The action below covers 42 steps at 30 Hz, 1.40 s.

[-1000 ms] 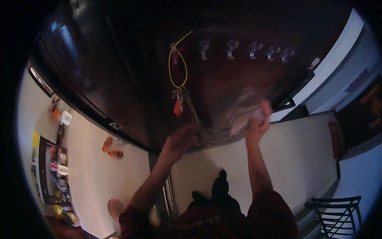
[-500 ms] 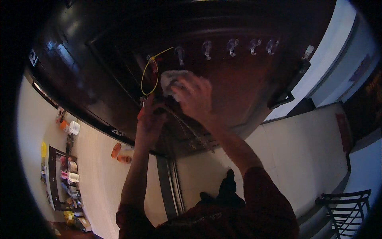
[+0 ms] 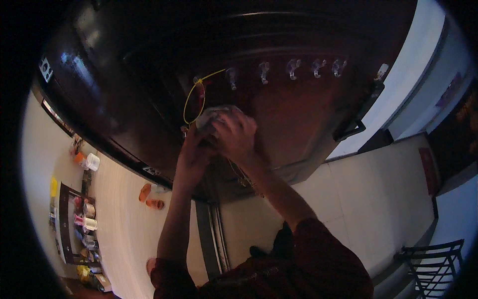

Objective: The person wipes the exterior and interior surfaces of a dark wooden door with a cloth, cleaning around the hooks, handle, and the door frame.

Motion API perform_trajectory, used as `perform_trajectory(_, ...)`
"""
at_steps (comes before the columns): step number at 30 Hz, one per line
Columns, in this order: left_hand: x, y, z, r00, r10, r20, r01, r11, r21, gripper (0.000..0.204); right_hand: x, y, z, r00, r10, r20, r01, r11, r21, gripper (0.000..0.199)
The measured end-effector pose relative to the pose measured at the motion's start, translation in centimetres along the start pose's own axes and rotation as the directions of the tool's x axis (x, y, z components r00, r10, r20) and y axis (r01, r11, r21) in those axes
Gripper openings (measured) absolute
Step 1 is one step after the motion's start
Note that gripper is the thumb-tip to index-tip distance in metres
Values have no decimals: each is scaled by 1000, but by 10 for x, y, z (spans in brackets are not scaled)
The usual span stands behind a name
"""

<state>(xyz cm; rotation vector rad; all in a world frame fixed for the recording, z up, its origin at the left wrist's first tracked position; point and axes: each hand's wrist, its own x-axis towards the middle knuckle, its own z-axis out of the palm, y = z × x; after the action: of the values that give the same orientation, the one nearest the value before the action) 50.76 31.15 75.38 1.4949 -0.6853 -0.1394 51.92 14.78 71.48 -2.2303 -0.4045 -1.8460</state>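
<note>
My right hand [image 3: 236, 135] is closed on a crumpled grey-white cloth [image 3: 208, 117] in front of a dark brown door [image 3: 294, 119]. Close beside it, my left hand [image 3: 192, 158] has its fingers bent at the lower end of a yellow cable-tie loop [image 3: 185, 107]; what they grip is too dark to make out. The loop hangs from the leftmost clear hook [image 3: 197, 80] on the door. Thin strands [image 3: 244, 179] dangle below the hands, partly behind my right forearm.
Several more clear hooks [image 3: 264, 73] run in a row to the right. A black door handle [image 3: 351, 130] juts out at the right edge. Orange slippers [image 3: 149, 197] lie on the floor at left, and a dark metal rack [image 3: 433, 269] stands at lower right.
My right hand has moved down with the cloth, close against my left hand. The loop and hooks appear slightly shifted right in view, and the dangling strands have swung.
</note>
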Motion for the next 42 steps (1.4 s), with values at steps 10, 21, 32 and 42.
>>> perform_trajectory(10, -5, -17, -10, 998, -7, 60, -1, 990, 138, 55, 23, 157, -75, 431, 744, -511, -751, 609, 254, 43)
perform_trajectory(21, 20, 80, 36, 973, 230, -7, -225, 957, 184, 34, 75, 114, -127, 632, 616, -470, -688, 725, 26, 40)
perform_trajectory(32, 52, 104, 43, 925, 379, -24, -365, 906, 215, 27, 114, 120, -92, 923, 327, -202, -327, 944, 35, 45)
perform_trajectory(42, 13, 150, 66, 942, 312, 121, -323, 942, 90, 19, 138, 153, -134, 997, 59, -58, -70, 978, -198, 40)
